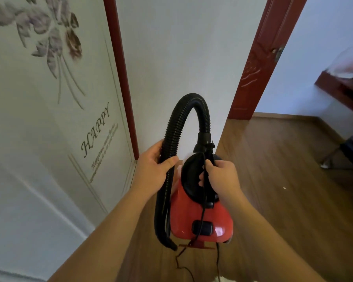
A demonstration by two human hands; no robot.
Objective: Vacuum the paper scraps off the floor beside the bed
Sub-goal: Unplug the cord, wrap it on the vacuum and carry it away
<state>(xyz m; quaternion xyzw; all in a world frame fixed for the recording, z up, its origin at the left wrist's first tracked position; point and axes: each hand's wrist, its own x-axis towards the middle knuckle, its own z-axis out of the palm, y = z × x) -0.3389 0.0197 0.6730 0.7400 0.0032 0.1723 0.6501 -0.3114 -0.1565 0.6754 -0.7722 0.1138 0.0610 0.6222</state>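
A small red vacuum cleaner (200,222) with a black top hangs in front of me above the wooden floor (283,169). My right hand (222,176) grips its black handle together with the thin power cord (202,216). A black ribbed hose (183,119) arches up from the vacuum's front and comes down on the left. My left hand (153,169) holds that hose partway down, and the hose end hangs beside the red body. One tiny white scrap (284,188) lies on the floor to the right. No bed shows.
A white wardrobe door (49,119) with flower art and the word HAPPY stands at my left. A dark red door frame (259,64) opens ahead on the right. A red-brown piece of furniture (342,88) and a chair leg (334,153) sit at far right.
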